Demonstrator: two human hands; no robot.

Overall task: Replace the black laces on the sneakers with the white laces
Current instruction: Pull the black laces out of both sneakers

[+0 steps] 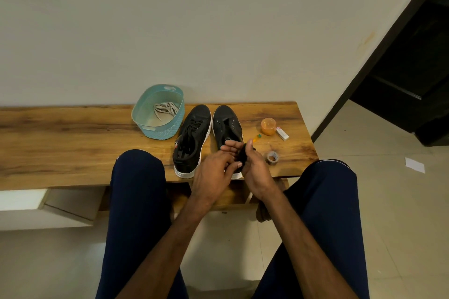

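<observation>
Bench (73, 133): honey-brown wood, dark grain streaks
Basket (167, 132): pale teal, dotted weave pattern on its lower wall
Laces in the basket (166, 108): off-white
Left sneaker (194, 126): black upper, black laces (188, 139), white sole
Right sneaker (224, 124): black upper, pale eyelets, white sole
Bundled lace (241, 154): black
Jar (268, 126): orange
Small box (282, 134): white, red mark
Little bottle (256, 138): orange, green cap
Tape roll (272, 157): clear grey
Trousers (138, 201): dark navy
Wall (218, 31): plain off-white
Floor (388, 201): beige tiles
Door frame (369, 68), far right: near-black
</observation>
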